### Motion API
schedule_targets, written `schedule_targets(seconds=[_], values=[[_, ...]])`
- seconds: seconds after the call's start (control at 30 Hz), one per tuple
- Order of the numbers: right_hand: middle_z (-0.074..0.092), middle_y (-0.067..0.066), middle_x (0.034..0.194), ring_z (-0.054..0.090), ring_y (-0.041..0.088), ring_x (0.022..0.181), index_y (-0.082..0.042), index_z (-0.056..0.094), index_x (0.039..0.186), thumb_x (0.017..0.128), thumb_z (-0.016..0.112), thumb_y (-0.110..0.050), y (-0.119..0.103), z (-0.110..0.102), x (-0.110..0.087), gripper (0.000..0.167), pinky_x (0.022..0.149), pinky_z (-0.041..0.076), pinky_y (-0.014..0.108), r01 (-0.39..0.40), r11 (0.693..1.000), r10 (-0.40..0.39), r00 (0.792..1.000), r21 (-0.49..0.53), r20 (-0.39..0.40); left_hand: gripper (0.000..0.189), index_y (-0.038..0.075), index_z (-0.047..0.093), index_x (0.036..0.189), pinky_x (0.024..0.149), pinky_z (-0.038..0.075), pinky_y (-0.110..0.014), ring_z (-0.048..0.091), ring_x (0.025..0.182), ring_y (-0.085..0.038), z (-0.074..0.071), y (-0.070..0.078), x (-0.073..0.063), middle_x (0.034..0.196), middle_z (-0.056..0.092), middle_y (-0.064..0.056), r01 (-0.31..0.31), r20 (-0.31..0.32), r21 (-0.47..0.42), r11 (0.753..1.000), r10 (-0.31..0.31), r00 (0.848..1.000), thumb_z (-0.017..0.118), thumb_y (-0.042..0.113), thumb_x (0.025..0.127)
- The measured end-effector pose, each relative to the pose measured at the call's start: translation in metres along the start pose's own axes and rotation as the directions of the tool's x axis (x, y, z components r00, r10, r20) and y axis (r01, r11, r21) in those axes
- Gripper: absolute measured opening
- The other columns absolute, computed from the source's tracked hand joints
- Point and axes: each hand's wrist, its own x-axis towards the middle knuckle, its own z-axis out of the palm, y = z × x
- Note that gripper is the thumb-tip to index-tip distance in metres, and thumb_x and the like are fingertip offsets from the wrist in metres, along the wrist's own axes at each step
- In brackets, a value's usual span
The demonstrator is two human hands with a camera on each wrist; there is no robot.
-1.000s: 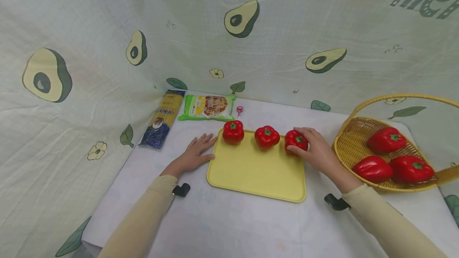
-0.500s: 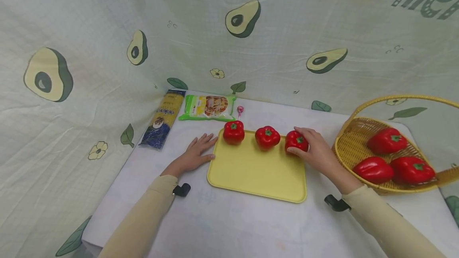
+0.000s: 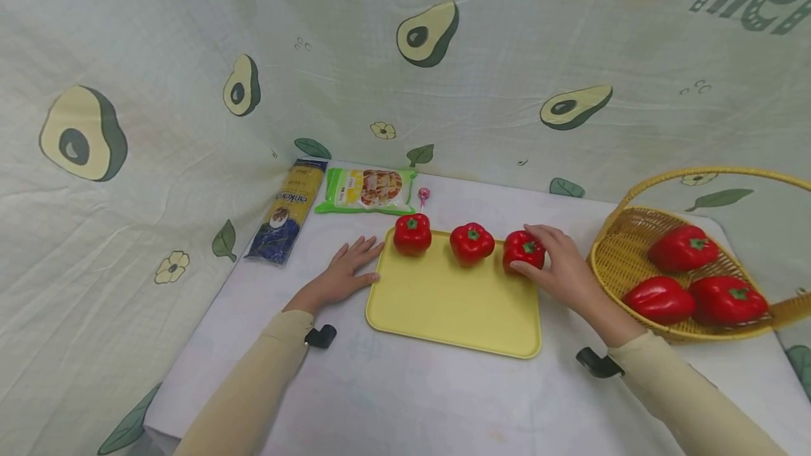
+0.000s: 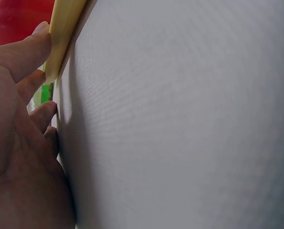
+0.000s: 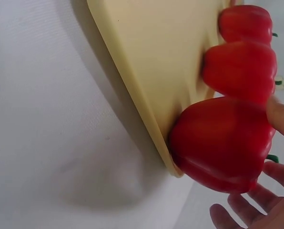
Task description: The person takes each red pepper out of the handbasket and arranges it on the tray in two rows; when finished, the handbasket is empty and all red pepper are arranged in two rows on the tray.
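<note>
Right-hand red bell pepper [image 3: 522, 252]: glossy, lobed, upright with green stem uppermost, seated at the far right corner of the tray; the right hand [image 3: 566, 274] curves its thumb and fingers about the sides. Middle red pepper [image 3: 472, 245] and left red pepper [image 3: 412, 236]: likewise stem-up, spaced along the far edge. Yellow tray [image 3: 453, 308]: shallow, rectangular with rounded corners, flat on the worktop, its left rim touched by the left hand [image 3: 342, 276].
</note>
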Motion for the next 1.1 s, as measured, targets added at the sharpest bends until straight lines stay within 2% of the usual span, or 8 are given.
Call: schedule_targets(seconds=[0.37,0.9,1.1], values=[[0.035,0.025,0.156,0.033,0.048,0.141,-0.01,0.04,0.155,0.09,0.077,-0.045,0.002,-0.005,-0.007,0.082,0.104,0.039,0.072,-0.034,0.999,0.034,0.999,-0.018,-0.009,0.073,0.019,0.027,0.163,0.125,-0.006,-0.052,0.001,0.157,-0.03,-0.002,0.001,0.0,0.17,0.015,-0.006,0.005,0.004,0.006,1.0,-0.005,1.0,0.06,0.042,0.102],[0.039,0.027,0.152,0.036,0.049,0.137,-0.008,0.043,0.153,0.091,0.078,-0.034,-0.001,-0.026,-0.025,0.076,0.1,0.041,0.073,-0.002,0.999,0.0,0.999,-0.04,-0.054,0.07,0.018,0.029,0.162,0.125,-0.006,-0.05,0.002,0.157,-0.029,-0.001,0.002,-0.001,0.17,0.015,-0.006,-0.014,-0.013,-0.018,1.0,0.014,1.0,0.06,0.04,0.103],[0.042,0.026,0.149,0.04,0.048,0.133,-0.008,0.044,0.152,0.092,0.075,-0.039,0.003,-0.038,-0.036,0.074,0.094,0.046,0.073,0.01,0.997,-0.017,0.996,-0.077,-0.086,0.07,0.017,0.029,0.162,0.125,-0.006,-0.051,0.002,0.157,-0.03,-0.001,0.002,-0.002,0.17,0.015,-0.008,-0.015,-0.015,-0.02,1.0,0.015,1.0,0.06,0.04,0.102]])
